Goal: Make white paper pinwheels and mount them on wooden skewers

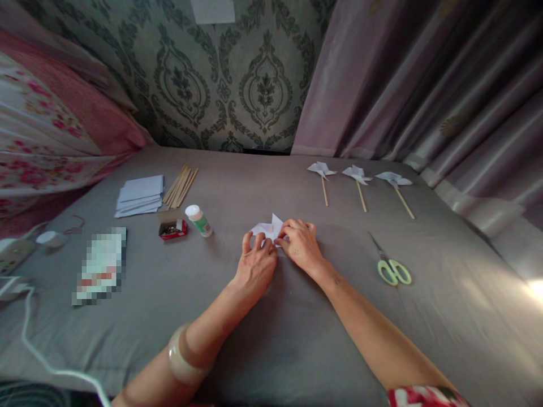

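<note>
Head view: your left hand (255,265) presses spread fingers, grip released, on folded paper (267,228) mid-bed (297,350). Your right hand (300,243) curls over its edge; whether that grip pinches it cannot be told. Both hands hide most of the paper. Scissors (392,268) lie to the right.

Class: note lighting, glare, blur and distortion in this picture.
Head view: glare burns out the right edge; soft shadow darkens the near grey sheet; wide lens bows the curtain; a pixelated patch hides one item; left hand, right hand and folded paper sharp.
</note>
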Action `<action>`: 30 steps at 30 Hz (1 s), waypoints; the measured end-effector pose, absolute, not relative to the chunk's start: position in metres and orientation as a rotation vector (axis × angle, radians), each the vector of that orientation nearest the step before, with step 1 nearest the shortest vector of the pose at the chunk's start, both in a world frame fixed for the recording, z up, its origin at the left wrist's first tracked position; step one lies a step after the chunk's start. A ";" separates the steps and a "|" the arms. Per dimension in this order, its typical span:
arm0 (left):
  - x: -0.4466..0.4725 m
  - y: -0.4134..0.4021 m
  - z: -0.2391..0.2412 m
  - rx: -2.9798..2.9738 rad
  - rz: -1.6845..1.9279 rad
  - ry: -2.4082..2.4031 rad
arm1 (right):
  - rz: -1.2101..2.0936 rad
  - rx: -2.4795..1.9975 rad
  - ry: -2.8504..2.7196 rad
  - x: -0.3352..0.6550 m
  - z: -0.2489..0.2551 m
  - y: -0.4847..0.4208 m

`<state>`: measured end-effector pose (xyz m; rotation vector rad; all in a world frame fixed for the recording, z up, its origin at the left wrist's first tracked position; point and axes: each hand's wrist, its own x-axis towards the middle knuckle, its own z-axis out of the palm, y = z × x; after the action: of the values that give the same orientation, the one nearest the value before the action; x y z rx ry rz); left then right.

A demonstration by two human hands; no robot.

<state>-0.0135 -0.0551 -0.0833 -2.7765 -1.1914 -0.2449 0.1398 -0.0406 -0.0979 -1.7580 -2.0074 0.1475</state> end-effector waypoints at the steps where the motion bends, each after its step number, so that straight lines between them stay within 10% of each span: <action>1: -0.013 -0.055 -0.083 -2.777 -0.239 -1.196 | 0.149 -1.755 -2.005 0.140 -0.098 -0.041; 30: -0.021 -0.048 -0.072 -2.893 -0.531 -1.379 | 0.079 -1.670 -2.218 0.136 -0.088 -0.053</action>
<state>-0.0211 -0.0480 -0.0724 -2.8926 -1.3785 -0.5310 0.1363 -0.0529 -0.0880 -1.6697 -2.2175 0.0786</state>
